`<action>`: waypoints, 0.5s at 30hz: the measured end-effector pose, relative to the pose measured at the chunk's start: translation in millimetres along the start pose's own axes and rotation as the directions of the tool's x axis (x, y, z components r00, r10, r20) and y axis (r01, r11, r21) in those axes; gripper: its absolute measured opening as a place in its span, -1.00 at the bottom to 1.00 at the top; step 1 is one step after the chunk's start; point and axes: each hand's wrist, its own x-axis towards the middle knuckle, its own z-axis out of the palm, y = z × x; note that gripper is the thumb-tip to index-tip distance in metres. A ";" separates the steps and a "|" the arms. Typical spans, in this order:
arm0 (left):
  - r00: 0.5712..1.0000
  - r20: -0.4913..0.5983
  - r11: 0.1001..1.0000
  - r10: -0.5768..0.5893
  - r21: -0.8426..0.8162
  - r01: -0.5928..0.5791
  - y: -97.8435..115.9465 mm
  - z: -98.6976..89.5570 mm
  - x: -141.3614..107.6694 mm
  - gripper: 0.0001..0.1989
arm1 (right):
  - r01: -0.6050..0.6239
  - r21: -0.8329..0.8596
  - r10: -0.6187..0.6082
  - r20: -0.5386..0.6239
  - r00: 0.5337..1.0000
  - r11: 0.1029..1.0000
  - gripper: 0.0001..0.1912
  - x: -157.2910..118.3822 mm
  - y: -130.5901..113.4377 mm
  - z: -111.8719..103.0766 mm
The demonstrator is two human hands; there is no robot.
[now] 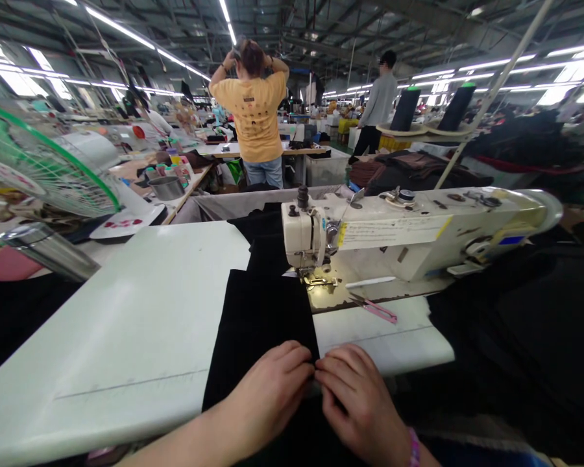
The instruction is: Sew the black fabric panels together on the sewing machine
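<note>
A piece of black fabric (pixel 265 318) lies over the white table in front of me, running up beside the sewing machine (pixel 365 240). At its right edge, close to the front of the table, my left hand (pixel 285 379) pinches the cloth with fingers curled together. My right hand (pixel 353 389) meets it there, its fingertips closed on the same edge. Both thumbs are mostly hidden. Under the machine's lit needle area, the presser foot (pixel 316 281) stands just right of the cloth. Pink-handled thread snips (pixel 374 307) and a white pen-like stick (pixel 370 283) lie on the machine bed.
A green-rimmed fan (pixel 48 162) and a steel flask (pixel 48 250) stand at the left of the white tabletop (pixel 175 279). Dark thread cones (pixel 403 110) sit on a stand behind the machine. Black cloth (pixel 525 324) is heaped at right. A person in yellow (pixel 253 110) stands ahead.
</note>
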 end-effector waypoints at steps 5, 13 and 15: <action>0.963 0.007 0.950 0.269 0.161 -0.266 -21.5 -0.2 -5.6 -0.65 | -0.032 -0.020 0.031 -0.033 0.999 0.999 -0.69 18.5 9.4 8.5; 0.927 -0.026 0.887 0.375 0.302 -0.351 -61.4 -9.3 27.0 -0.69 | -0.098 -0.147 0.083 -0.107 0.991 0.984 -0.83 34.9 30.4 -32.6; 0.932 -0.034 0.893 0.362 0.299 -0.336 -70.6 -12.1 31.9 -0.68 | -0.137 -0.257 0.084 -0.208 0.975 0.957 -0.85 28.4 33.9 -69.4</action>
